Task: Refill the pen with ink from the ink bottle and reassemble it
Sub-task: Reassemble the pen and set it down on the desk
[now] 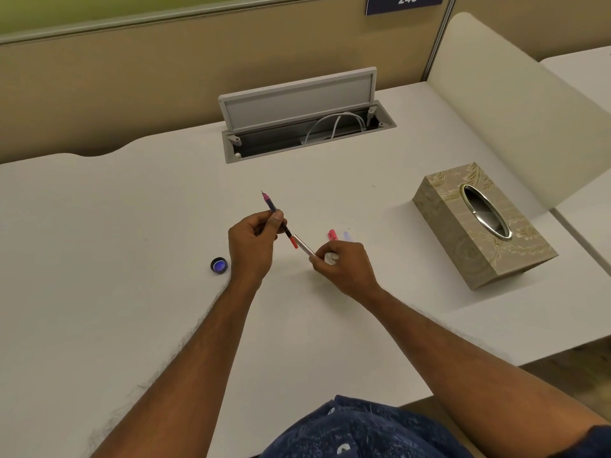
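Well apart from the desk edges and tissue box, the left hand pinched the refill; the right hand gripped the barrel just beside its red end

Office, open-plan type, numbered workstation. White desk backed by beige partition panel; sign reading 248 at top. Flip-up cable hatch set in desk, lid open, white cable inside. Curved divider on right separates 2nd desk. Tissue box nr divider.
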